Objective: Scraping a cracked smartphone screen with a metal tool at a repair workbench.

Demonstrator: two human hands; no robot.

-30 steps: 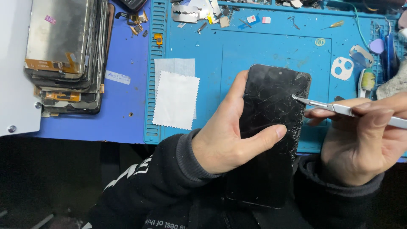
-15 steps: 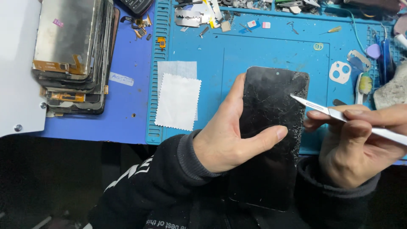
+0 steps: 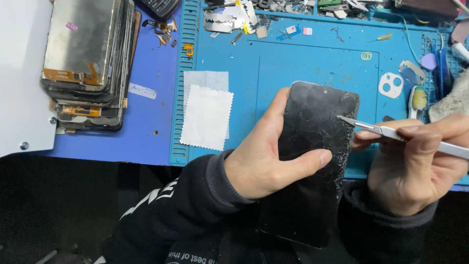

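Observation:
My left hand (image 3: 266, 159) grips a black phone (image 3: 315, 127) with a badly cracked screen, thumb laid across its glass and fingers wrapped behind its left edge. The phone is tilted over the blue work mat (image 3: 312, 68), its lower end above my dark sleeves. My right hand (image 3: 415, 166) holds a thin metal blade tool (image 3: 386, 131) like a pen. The blade's tip touches the phone's upper right edge, where the cracks are densest.
A stack of old phone screens (image 3: 88, 63) stands at the left on the blue table. White wipes (image 3: 207, 115) lie on the mat's left part. Small parts and metal scraps (image 3: 234, 19) lie along the far edge. A camera-frame piece (image 3: 391, 85) and tools (image 3: 437, 63) are at right.
The view has shifted slightly. The blade tip stays at the phone's upper right edge, and both hands keep their hold.

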